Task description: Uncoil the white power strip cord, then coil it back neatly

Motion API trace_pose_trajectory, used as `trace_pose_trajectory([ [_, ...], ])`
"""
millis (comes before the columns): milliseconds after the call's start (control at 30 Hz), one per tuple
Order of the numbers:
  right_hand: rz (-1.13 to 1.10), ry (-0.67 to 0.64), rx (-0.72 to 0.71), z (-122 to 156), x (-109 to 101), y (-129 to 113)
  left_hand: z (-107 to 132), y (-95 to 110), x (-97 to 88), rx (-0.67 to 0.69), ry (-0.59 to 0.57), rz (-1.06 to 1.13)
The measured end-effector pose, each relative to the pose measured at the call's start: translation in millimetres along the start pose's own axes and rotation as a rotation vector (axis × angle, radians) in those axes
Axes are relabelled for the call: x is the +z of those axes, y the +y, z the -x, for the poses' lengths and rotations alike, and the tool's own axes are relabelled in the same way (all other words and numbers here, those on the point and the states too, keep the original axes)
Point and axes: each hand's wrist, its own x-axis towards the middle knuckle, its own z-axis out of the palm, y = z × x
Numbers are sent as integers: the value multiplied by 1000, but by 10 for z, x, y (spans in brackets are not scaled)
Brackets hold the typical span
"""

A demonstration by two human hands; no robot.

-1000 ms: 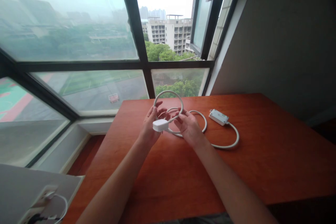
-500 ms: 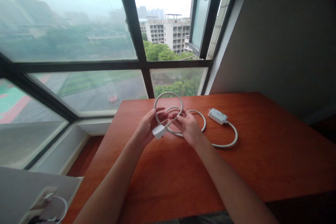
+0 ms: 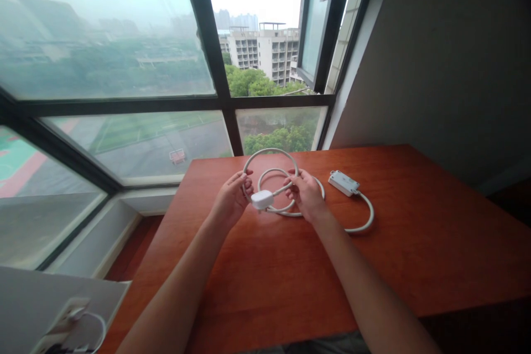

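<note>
A white cable [image 3: 271, 150] arches in a loop between my two hands, above the table. My left hand [image 3: 233, 199] pinches the loop's left side. On the right side, my right hand [image 3: 305, 194] is closed around the same cable. The white plug [image 3: 262, 199] at the cable's end hangs between the hands, close to my left fingertips. More coils of the cable lie behind and below, partly hidden by my right hand. The cable runs on to a white power strip [image 3: 344, 183] lying on the table to the right.
The reddish-brown wooden table [image 3: 265, 282] stands against a window with dark frames [image 3: 166, 104]. A grey wall [image 3: 423, 66] rises at the right. At lower left, a wall socket [image 3: 68, 315] has a white plug and lead in it.
My hands have moved apart, and the cable loop between them has widened. The plug has shifted right and slightly up. The power strip has stayed in place.
</note>
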Motion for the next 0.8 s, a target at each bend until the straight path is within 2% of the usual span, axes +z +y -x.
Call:
trace_pose_trajectory([
  [233, -338, 127, 24, -53, -85, -33, 52, -387, 5, -179, -44, -260],
  [333, -348, 159, -6, -30, -50, -13, 74, -443, 70, -168, -16, -251],
  [500, -205, 96, -86, 40, 95, 60, 98, -377, 180, -120, 29, -11],
  [633, -124, 143, -155, 58, 145, 104, 106, -358, 230, -110, 86, 88],
  [800, 327, 215, -337, 63, 105, 150, 102, -299, 267, -34, 159, 216],
])
